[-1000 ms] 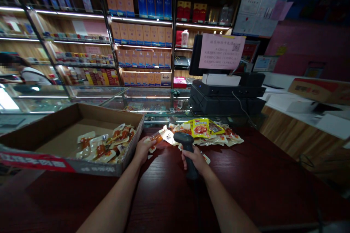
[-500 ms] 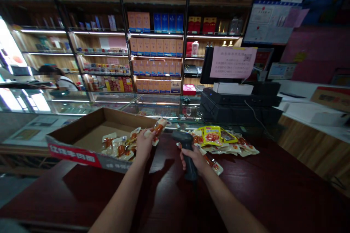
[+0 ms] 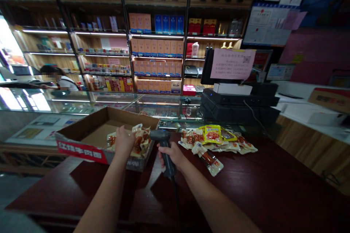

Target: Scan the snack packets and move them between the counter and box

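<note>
My left hand reaches into an open cardboard box and rests over the sausage snack packets heaped at its right end. Its fingers point away from me and are hidden. My right hand is closed round the grip of a black barcode scanner, whose head points left towards the box. To the right, on the dark red table, lies a pile of more snack packets with a yellow packet on top. One sausage packet lies apart, nearer to me.
Behind the pile stands a black till with a pink paper notice. A glass counter runs across the back, before lit shelves of boxed goods. A person sits at the far left. Another carton lies at the right.
My left hand carried a sausage packet from in front of the scanner left into the box. My right hand and the scanner swung left, and the view shifted right.
</note>
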`<state>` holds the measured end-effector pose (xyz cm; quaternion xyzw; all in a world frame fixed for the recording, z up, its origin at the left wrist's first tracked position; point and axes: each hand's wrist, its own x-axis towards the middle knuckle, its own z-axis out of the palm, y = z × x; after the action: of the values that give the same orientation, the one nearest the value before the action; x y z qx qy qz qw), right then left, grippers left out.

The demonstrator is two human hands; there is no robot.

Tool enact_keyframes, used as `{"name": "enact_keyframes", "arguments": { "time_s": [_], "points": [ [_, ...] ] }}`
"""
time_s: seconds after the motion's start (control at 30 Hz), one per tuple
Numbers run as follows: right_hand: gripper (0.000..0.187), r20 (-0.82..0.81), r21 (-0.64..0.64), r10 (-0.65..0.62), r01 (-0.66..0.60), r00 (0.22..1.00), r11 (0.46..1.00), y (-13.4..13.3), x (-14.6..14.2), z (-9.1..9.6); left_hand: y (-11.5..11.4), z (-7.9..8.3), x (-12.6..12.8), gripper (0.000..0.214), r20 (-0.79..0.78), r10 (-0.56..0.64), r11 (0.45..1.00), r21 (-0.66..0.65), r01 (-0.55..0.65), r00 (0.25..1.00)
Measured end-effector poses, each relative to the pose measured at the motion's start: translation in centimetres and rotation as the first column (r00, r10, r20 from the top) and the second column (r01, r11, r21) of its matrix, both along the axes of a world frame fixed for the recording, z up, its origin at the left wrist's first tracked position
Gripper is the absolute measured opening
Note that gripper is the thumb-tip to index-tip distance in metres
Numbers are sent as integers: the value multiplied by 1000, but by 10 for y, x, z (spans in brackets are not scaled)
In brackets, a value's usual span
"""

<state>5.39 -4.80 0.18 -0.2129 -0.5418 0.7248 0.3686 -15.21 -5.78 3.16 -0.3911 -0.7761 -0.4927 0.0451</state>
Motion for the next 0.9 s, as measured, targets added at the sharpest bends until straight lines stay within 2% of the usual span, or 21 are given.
{"name": "enact_keyframes", "arguments": {
  "time_s": [0.13, 0.27, 0.33, 0.43, 0.5, 0.57, 0.63, 0.73, 0.9],
  "points": [
    [34, 22, -16, -29, 29, 999, 999, -2, 8, -5, -2, 1, 15, 51, -157, -9, 989, 144, 31, 988],
    [35, 34, -37, -118, 119, 992, 992, 3, 31, -11, 4, -6, 44, 31, -229, -163, 934, 279, 225, 960],
    [36, 19, -27, -177, 177, 984, 984, 8, 49, -14, 10, -18, 67, 24, -183, -330, 903, 224, 366, 926],
    [36, -1, -6, -226, 226, 974, 974, 16, 82, -20, 23, -45, 111, 18, -9, -571, 820, 27, 571, 821],
    [31, 8, 23, -216, 215, 976, 976, 22, 106, -26, 31, -62, 141, 14, 92, -656, 744, -86, 662, 749],
    [31, -3, 25, -191, 191, 982, 981, 28, 127, -34, 40, -75, 168, 14, 148, -691, 690, -157, 706, 708],
    [31, -30, 2, -192, 192, 981, 981, 32, 143, -43, 48, -83, 190, 19, 164, -698, 677, -169, 717, 697],
    [31, -70, -23, -206, 205, 976, 978, 35, 157, -55, 62, -91, 210, 23, 184, -706, 676, -113, 728, 684],
    [33, -55, -30, -179, 177, 982, 984, 34, 159, -65, 77, -102, 223, 17, 315, -751, 614, 9, 789, 580]
  ]
}}
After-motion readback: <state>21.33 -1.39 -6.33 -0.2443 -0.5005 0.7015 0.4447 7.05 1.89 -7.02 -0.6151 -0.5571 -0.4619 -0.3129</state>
